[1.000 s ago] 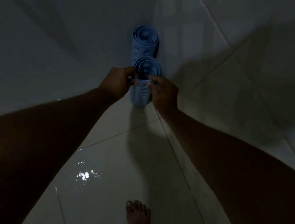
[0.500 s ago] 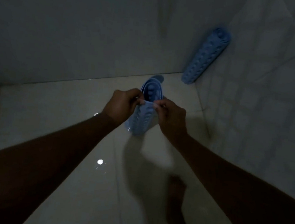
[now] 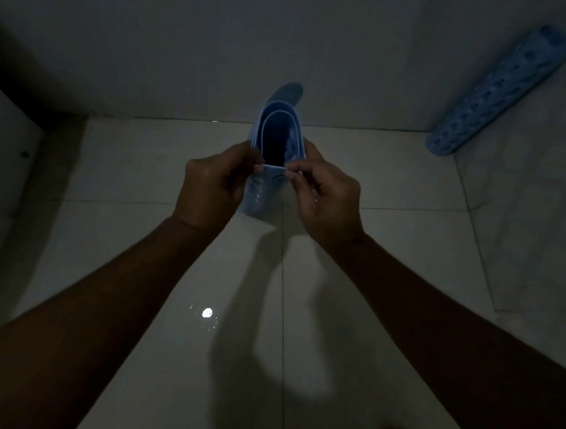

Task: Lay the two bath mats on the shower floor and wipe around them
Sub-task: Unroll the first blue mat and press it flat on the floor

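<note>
Left hand (image 3: pixel 214 181) and right hand (image 3: pixel 324 192) pinch the loose near edge of the rolled bath mat (image 3: pixel 275 152). Roll axis hangs roughly vertical above the shower floor (image 3: pixel 381 175). Second rolled mat (image 3: pixel 500 96) leans against the far-right wall.

Pale glossy tiled shower floor (image 3: pixel 162 169), dimly lit.
A rolled blue rubber bath mat with holes (image 3: pixel 501 93) stands with its lower end on the floor in the right corner, leaning against the wall; a small bright glint shows mid-floor.
</note>
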